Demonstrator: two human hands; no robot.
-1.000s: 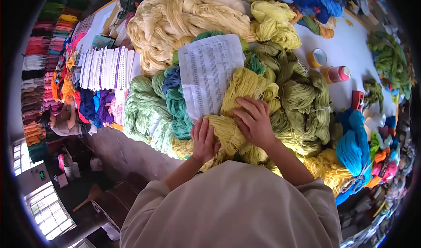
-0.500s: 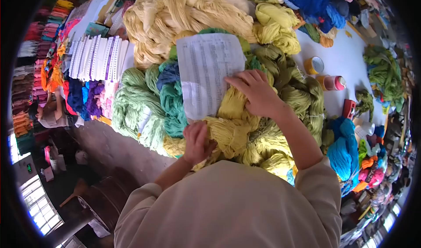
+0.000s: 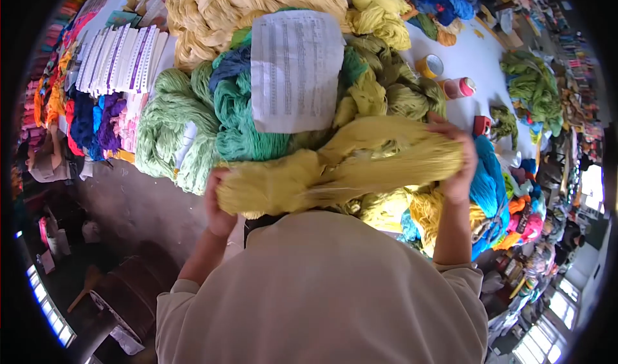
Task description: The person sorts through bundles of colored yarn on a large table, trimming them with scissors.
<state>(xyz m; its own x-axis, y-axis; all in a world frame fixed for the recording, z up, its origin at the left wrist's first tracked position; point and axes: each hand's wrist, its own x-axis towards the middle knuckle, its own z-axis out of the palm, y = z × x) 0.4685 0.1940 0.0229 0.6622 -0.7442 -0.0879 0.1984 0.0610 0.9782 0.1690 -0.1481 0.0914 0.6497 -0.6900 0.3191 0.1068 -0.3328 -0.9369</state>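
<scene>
A mustard-yellow skein of yarn (image 3: 341,167) is stretched out sideways in front of my body. My left hand (image 3: 219,200) is closed around its left end, and my right hand (image 3: 458,161) grips the looped right end. Just beyond the skein, a printed paper sheet (image 3: 296,71) rests on the yarn pile. Teal yarn (image 3: 248,119) lies to the left of the paper, with pale green skeins (image 3: 170,116) farther left. Olive-green skeins (image 3: 399,80) sit to its right.
Cream skeins (image 3: 251,9) lie at the back. White binders or booklets (image 3: 122,58) stand at the left. On the right are a roll of tape (image 3: 429,66), a pink-capped container (image 3: 459,87) and bright blue yarn (image 3: 487,187). Another person (image 3: 48,161) is at far left.
The yellow skein has come up off the pile and is now pulled wide between both hands. My right hand has left the paper's edge; my hands have spread apart. The view has shifted.
</scene>
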